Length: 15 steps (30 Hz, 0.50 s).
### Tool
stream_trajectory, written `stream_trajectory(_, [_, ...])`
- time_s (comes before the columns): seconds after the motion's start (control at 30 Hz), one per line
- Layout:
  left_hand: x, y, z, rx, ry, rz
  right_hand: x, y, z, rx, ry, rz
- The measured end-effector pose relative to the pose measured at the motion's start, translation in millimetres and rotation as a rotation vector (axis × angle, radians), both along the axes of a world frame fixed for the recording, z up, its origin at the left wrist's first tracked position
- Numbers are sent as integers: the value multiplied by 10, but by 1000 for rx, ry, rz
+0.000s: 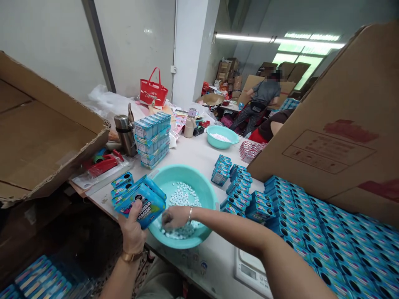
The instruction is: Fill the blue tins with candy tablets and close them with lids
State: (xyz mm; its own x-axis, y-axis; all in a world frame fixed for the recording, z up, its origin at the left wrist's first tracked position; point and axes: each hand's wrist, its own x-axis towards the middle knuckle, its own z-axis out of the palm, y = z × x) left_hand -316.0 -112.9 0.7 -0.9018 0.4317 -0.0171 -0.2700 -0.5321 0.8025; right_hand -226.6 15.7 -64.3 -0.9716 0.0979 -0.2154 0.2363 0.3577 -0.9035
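Over my head feed, a brown corrugated cardboard box (pixel 46 128) gaped at far left. Next, I had the left hand (pixel 132 226) clasped around blue printed cardboard packs (pixel 140 205), thumb across the front, beside the left rim of a round turquoise plastic basin (pixel 190 175). Small white rounded pieces (pixel 183 193) lay inside, the right hand (pixel 176 218) down among them; I couldn't tell whether its blurred fingers grasped any. Farther right sat a white digital scale (pixel 247 272), then dense rows of blue cartons (pixel 314 232).
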Motion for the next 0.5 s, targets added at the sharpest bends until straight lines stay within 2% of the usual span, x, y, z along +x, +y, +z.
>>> stream_trajectory(0.07, [70, 11, 82, -9, 116, -45, 230, 198, 187, 187, -43, 95])
stream_trajectory(0.1, [107, 18, 121, -24, 177, -81, 324, 325, 276, 337, -21, 56])
stream_trajectory(0.17, [186, 45, 193, -52, 276, -139, 483, 567, 391, 627, 24, -172])
stream_trajectory(0.23, [264, 85, 263, -79, 351, -144, 633, 705, 381, 767, -57, -415])
stream_trajectory(0.3, [338, 134, 333, -104, 414, -112, 776, 673, 265, 729, -225, -535])
stream_trajectory(0.37, [407, 186, 395, -118, 453, -65, 882, 477, 112, 588, -330, -588])
stream_trajectory(0.5, [531, 272, 465, -104, 438, -4, 861, -95, -57, 319, -297, -716])
